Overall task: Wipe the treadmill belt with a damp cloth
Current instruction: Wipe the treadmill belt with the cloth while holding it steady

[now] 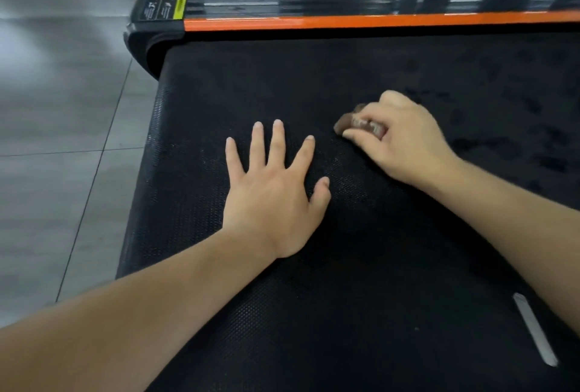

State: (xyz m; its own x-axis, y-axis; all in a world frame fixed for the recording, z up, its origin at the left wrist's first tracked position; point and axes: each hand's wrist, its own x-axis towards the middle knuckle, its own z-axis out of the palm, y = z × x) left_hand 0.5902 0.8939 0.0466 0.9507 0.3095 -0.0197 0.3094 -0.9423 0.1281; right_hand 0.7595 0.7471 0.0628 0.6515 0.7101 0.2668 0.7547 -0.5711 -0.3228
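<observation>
Cloth (345, 124): soft, limp wad on the belt (376, 266), this side of the orange rail (376, 19).
Right hand (405, 140): fingers curled round it.
Left hand (273, 190): flat on the belt, fingers spread.
Handling: likely light and damp; hold it bunched.

Floor (59, 103) is big grey tiles with thin dark grout lines, kinda glossy, with a soft pale glare toward the left.
</observation>
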